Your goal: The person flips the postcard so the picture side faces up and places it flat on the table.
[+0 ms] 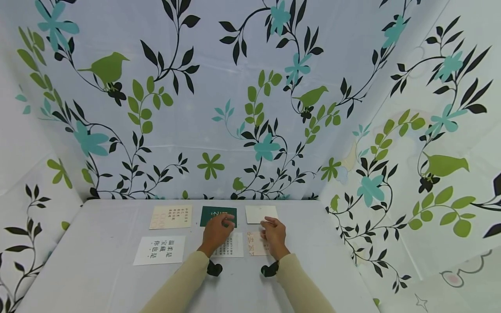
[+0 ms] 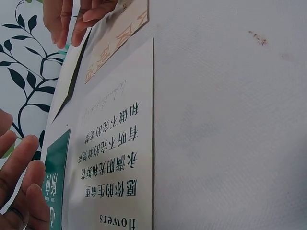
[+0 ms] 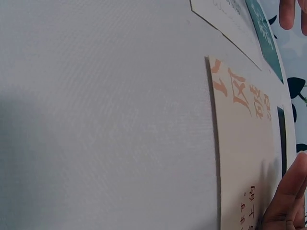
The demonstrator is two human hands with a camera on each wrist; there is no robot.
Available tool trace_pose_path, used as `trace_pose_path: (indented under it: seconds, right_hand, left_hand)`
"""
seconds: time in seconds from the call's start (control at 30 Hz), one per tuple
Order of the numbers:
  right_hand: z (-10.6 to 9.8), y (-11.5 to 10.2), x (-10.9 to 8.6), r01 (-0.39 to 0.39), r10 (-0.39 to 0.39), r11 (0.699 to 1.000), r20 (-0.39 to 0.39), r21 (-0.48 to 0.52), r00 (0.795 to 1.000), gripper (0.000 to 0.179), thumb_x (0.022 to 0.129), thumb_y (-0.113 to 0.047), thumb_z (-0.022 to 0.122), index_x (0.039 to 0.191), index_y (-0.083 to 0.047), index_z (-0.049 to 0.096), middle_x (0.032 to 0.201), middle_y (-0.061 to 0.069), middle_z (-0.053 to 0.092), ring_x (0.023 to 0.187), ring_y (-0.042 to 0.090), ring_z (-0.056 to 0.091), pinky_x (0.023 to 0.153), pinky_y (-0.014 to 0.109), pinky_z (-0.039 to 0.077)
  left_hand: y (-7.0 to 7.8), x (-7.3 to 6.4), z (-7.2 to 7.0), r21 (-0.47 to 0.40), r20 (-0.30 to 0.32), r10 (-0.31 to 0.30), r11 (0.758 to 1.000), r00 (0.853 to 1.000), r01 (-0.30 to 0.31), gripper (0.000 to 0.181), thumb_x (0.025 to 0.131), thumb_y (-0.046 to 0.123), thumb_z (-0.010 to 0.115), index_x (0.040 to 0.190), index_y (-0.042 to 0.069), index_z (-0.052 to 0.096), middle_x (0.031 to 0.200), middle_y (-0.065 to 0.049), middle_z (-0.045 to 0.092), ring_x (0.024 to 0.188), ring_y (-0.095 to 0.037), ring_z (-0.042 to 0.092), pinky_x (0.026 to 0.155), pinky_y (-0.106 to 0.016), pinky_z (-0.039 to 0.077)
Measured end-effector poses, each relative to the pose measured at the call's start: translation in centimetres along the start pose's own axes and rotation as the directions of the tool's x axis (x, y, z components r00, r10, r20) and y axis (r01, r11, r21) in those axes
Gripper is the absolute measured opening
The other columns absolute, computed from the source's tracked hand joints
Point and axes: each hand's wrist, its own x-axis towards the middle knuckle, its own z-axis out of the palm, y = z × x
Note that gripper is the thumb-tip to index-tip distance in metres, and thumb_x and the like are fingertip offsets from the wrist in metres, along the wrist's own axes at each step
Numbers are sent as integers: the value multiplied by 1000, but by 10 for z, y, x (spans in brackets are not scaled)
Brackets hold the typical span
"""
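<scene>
My left hand (image 1: pixel 216 232) is over the dark green card (image 1: pixel 207 213) and the white printed card (image 1: pixel 234 248), covering part of both. Its fingers are loosely bent with nothing between them. On the other side, my right hand (image 1: pixel 275 237) is above the beige card with orange characters (image 1: pixel 255 247), its fingertips by the near edge of the plain cream card (image 1: pixel 256 213). Whether those fingertips touch the cream card, I cannot tell. In the left wrist view the white printed card (image 2: pixel 112 153) lies flat, its lines of characters upside down.
Further left lie a cream card with small print (image 1: pixel 172 216) and a white card with large black characters (image 1: pixel 160 251). All the cards are on a white-covered table (image 1: pixel 98 261). A patterned curtain (image 1: pixel 219 108) hangs behind it.
</scene>
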Motion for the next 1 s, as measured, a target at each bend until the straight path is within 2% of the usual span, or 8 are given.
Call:
trace_pose_path:
  seconds: [0.23,0.43,0.7,1.0]
  right_hand:
    - [0,-1,-4,-9,9,1000,7,-3,1000,35,100,-21,73,134,-11,70,117,10,70,82,15,69,68,24,59]
    - [3,-3,-5,25,-25,1000,23,-15,999,35,101,-24,72,134,-13,70,118,10,72,83,16,69,70,25,60]
    - [-3,-5,-1,63,-62,998,23,-16,998,38,100,-20,73,136,-9,68,121,12,70,87,19,70,70,26,60]
    - [-10,-6,3,35,-35,999,-10,-28,999,40,99,-20,74,137,-10,68,132,14,63,90,20,69,72,26,60]
  left_hand:
    - [1,2,2,20,10,-14,1000,1000,14,26,100,23,72,126,18,75,109,-2,78,96,-20,72,86,-47,55]
    - [5,3,3,26,9,-9,1000,1000,9,26,100,22,72,124,16,76,107,-3,78,89,-18,69,82,-44,54]
    - [8,8,10,22,15,-25,999,1000,25,29,100,24,73,127,16,74,109,-1,79,94,-19,70,91,-49,54]
    - [11,11,15,-9,22,-33,999,999,33,31,99,23,75,129,16,73,114,-4,79,104,-23,71,93,-50,54]
